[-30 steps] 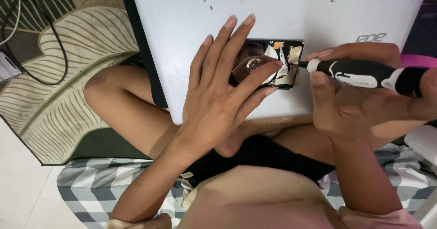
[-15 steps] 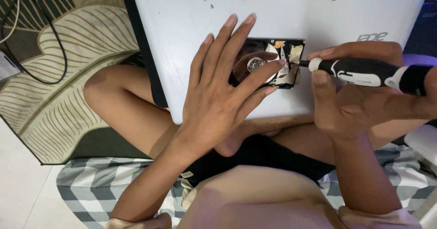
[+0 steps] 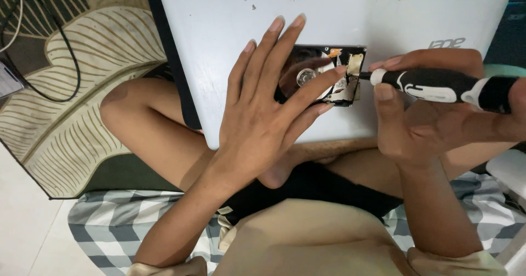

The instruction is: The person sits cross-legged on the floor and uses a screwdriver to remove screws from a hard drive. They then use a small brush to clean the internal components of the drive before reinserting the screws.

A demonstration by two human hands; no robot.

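Left hand (image 3: pixel 263 111) flat, fingers spread, pinning opened hard drive (image 3: pixel 329 73) with shiny platter to smooth white laptop lid (image 3: pixel 230 62). Right hand (image 3: pixel 433 117) grips black-white screwdriver (image 3: pixel 438 85), tip at drive.

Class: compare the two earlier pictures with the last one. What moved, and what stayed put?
Almost nothing moved. The left hand stays spread flat on the open hard drive, and the right hand keeps the screwdriver tip at the drive's right edge. The drive still lies on the white laptop.
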